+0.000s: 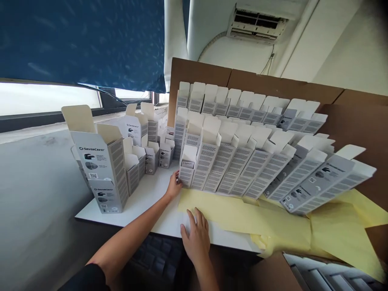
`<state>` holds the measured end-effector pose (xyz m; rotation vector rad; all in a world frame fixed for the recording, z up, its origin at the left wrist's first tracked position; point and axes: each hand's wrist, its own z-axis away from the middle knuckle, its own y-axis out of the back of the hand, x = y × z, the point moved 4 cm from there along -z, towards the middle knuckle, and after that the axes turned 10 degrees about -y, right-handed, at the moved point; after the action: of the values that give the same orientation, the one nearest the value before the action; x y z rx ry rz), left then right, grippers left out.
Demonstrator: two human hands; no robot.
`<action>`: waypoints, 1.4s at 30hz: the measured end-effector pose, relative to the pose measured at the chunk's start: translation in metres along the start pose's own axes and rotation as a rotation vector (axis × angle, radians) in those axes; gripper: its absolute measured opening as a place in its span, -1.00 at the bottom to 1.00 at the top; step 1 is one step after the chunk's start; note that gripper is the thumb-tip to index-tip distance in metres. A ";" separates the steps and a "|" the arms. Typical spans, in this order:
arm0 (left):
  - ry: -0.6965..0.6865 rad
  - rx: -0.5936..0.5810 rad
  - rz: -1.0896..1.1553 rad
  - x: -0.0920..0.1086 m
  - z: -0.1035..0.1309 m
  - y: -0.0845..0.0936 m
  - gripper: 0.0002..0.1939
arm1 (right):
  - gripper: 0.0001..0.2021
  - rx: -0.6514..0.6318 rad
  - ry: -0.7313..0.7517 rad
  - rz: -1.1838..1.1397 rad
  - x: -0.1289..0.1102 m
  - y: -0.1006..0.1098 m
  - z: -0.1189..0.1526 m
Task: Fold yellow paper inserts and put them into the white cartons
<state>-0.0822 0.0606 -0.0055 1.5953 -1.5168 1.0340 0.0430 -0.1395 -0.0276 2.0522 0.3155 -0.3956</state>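
Note:
My left hand reaches to the front left end of a row of cartons. Its fingers curl against the left edge of a short grey and white carton with its white top flap raised. Part of that grip is hidden. My right hand hovers at the table's front edge, fingers spread, holding nothing. Beside the short carton, tall printed cartons stand close together, leaning to the right, with their flaps up. A yellow paper sheet lies along the foot of this row.
Another row of open cartons stands behind, before a brown cardboard panel. More cartons stand on the left of the white table. At lower right, a brown box holds several white and grey pieces. A window is at left.

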 end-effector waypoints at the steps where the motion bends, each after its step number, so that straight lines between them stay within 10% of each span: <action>1: -0.005 0.013 -0.035 -0.004 0.003 -0.001 -0.32 | -0.59 -0.005 0.006 0.006 0.000 0.000 0.000; 8: -0.229 0.029 -0.320 0.040 0.007 0.021 -0.21 | -0.73 0.063 -0.040 0.011 -0.002 0.004 -0.004; 17: -0.340 -0.081 -0.764 0.107 -0.118 0.061 -0.51 | -0.77 0.085 -0.048 0.003 -0.004 0.003 -0.005; 25: -0.397 -0.251 -0.974 0.125 -0.141 0.055 -0.85 | -0.75 0.069 -0.084 -0.007 -0.006 0.006 -0.006; 30: -0.392 -0.227 -1.093 0.151 -0.105 0.057 -0.87 | -0.73 0.073 -0.080 -0.006 -0.005 0.005 -0.007; 38: -0.516 -0.441 -1.250 0.198 0.029 0.069 -0.62 | -0.71 -0.073 -0.116 0.037 -0.005 0.014 -0.004; 42: -0.551 -0.481 -1.342 0.208 0.047 0.083 -0.58 | -0.56 -0.217 -0.034 0.032 -0.005 0.022 0.008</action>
<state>-0.1608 -0.0800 0.1568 2.0074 -0.5415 -0.4977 0.0453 -0.1578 -0.0120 1.8346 0.2912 -0.3607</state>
